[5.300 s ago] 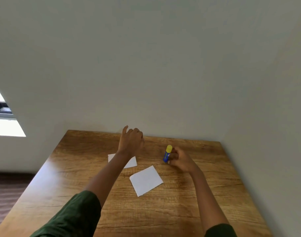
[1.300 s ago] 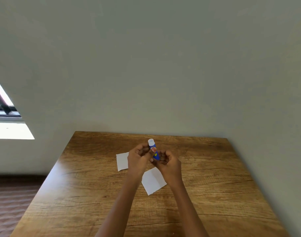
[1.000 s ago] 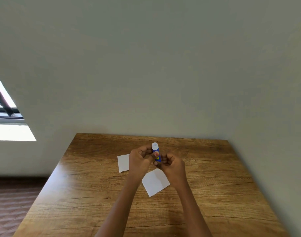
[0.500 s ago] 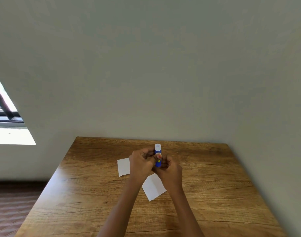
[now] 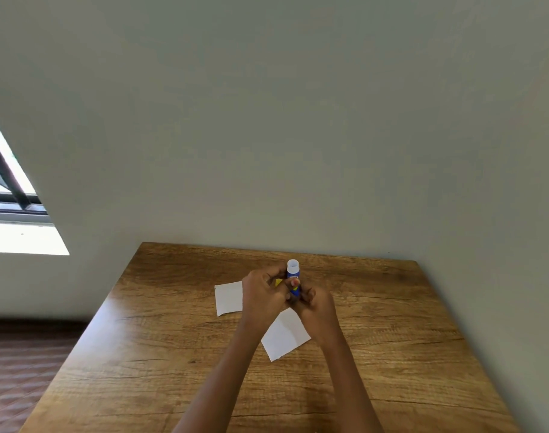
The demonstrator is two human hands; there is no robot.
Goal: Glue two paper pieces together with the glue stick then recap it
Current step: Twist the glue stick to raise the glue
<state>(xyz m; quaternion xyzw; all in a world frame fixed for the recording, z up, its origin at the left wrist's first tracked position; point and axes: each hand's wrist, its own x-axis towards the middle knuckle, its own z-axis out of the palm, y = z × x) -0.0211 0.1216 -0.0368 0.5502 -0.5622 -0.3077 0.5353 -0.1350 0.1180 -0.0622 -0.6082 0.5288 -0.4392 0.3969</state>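
Blue glue stick uncapped, white tip up, held over wooden table. Right hand fingers curled round stick's base. Left hand curled round yellow cap, fingertip on stick. First paper piece left of stick, second paper piece on its near side.

Plain room: wooden table, grey wall, window.

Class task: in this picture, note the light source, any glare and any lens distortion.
Head view: daylight enters by the window at left, blown out white; sheen covers the left of the wooden table; the wide lens splays its edges.
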